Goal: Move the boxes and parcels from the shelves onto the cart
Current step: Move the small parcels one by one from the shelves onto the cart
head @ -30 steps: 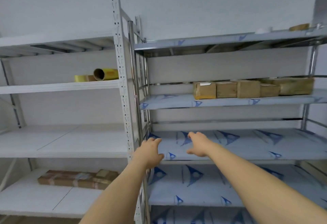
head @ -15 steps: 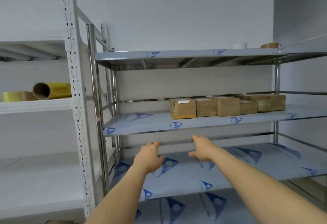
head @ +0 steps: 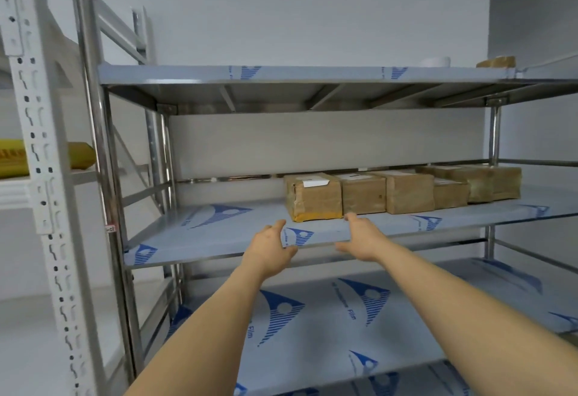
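Now reaching both hands, fingers spread and holding nothing, toward the leftmost box [head: 313, 197] on the middle shelf [head: 219, 229], lying just beyond and between them, right hand [head: 359, 237] nearer than left hand [head: 272, 248].

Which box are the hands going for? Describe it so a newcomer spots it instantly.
Find the steel rack with blue-printed film on its shelves, then its middle shelf, where brown taped boxes stand in a row. The target is likely the leftmost box, just beyond the open left hand and right hand. Only it has a yellow strip along its bottom edge and open shelf to its left.
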